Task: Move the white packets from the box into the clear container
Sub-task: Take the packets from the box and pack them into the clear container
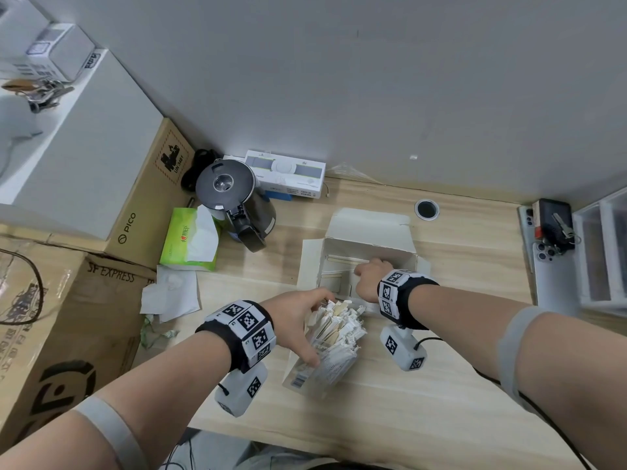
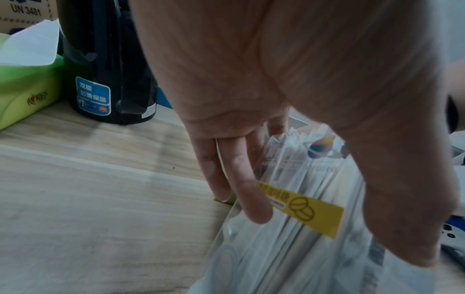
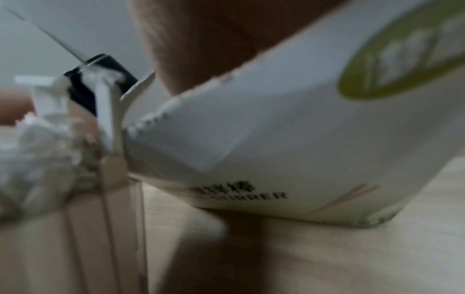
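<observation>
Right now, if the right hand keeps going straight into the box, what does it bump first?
Probably the white packets lying inside the box; the right hand points down at them. Depth is unclear.

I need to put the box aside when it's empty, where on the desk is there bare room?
Bare desk lies near you, in front of the clear container; more lies right of the box, toward the phones. It is crowded on the left, around the kettle and the tissue pack.
</observation>
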The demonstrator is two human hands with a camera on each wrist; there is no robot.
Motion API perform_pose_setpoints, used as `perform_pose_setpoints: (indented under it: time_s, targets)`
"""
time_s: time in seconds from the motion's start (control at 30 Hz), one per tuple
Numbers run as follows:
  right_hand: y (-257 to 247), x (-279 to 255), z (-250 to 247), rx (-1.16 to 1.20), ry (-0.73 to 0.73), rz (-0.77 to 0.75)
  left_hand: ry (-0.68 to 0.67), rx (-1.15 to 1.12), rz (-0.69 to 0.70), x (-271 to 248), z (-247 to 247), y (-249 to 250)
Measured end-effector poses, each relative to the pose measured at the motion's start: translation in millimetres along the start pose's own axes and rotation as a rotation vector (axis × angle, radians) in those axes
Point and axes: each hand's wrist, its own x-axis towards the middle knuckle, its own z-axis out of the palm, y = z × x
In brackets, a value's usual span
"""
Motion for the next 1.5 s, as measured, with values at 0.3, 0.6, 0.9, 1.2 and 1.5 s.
perform_pose_setpoints:
  time_s: [0.3, 0.6, 0.9, 1.2, 1.5]
  targets:
    - [2, -2, 6, -0.073, 0.008, -0.016, 0.007, 0.01, -0.012, -1, 1, 0]
    - [-4, -7, -2, -0.118, -0.031, -0.049, 0.006, 0.018, -0.019, -2, 0, 3]
    - [-3, -13, -4, -0.26, -0.078, -0.113, 0.008, 0.021, -0.031, -3, 3, 5]
    - [-3, -13, 3, -0.199, -0.024, -0.091, 0.013, 0.031, -0.03, -4, 4, 4]
    - [-16, -11, 12, -0.353, 0.018, -0.103, 0.013, 0.045, -0.036, -3, 4, 2]
